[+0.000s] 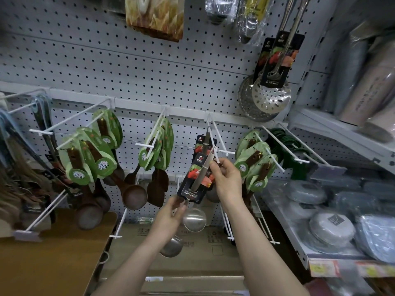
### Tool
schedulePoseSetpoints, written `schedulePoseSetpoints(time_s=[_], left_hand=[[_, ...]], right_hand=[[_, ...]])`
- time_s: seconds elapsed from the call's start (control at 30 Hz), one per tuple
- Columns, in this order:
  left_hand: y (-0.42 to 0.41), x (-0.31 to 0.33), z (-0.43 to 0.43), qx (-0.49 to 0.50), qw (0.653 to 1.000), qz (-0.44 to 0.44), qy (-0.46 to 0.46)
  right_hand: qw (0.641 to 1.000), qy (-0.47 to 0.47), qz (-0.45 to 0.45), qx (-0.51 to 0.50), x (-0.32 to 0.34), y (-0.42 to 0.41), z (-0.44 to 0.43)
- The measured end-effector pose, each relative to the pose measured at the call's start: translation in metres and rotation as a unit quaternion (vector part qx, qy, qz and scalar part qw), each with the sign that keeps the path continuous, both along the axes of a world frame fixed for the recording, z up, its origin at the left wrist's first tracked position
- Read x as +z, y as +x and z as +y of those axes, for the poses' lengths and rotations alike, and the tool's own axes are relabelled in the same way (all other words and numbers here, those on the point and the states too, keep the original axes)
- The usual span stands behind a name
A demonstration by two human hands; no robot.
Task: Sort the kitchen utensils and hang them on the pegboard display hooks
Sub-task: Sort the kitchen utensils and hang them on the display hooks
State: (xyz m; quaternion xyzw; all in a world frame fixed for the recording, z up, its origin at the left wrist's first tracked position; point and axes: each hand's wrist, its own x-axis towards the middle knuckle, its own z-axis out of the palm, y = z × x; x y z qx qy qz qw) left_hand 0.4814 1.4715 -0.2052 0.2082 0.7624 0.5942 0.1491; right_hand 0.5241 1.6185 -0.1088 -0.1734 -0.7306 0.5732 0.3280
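A steel ladle point(195, 218) with a black picture card hangs tilted in front of the pegboard point(106, 67). My right hand point(224, 178) pinches the top of its handle at the tip of a white hook point(215, 154). My left hand point(171, 216) grips the lower handle just above the bowl. A second carded steel utensil point(205, 144) hangs on the same hook behind it. Another steel ladle bowl point(172, 246) shows below my left wrist; what holds it is hidden.
Brown wooden spoons with green cards point(94, 159) fill the hooks to the left, centre point(158, 150) and right point(254, 163). Steel skimmers point(270, 97) hang upper right. Shelves with wrapped lids point(329, 229) stand right; cardboard boxes point(192, 248) lie below.
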Motion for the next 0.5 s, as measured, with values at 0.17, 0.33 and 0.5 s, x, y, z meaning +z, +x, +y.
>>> schedulePoseSetpoints(time_s=[0.17, 0.33, 0.5], left_hand=[[-0.011, 0.001, 0.012, -0.019, 0.999, 0.025, -0.018], [-0.022, 0.007, 0.024, 0.014, 1.000, 0.022, -0.001], [-0.039, 0.007, 0.026, 0.042, 0.998, 0.047, -0.015]], right_hand=[[0.999, 0.000, 0.004, -0.032, 0.002, -0.012, 0.003], [0.998, -0.046, 0.008, -0.046, 0.008, -0.027, 0.007], [0.998, -0.059, -0.001, -0.038, 0.005, -0.039, 0.013]])
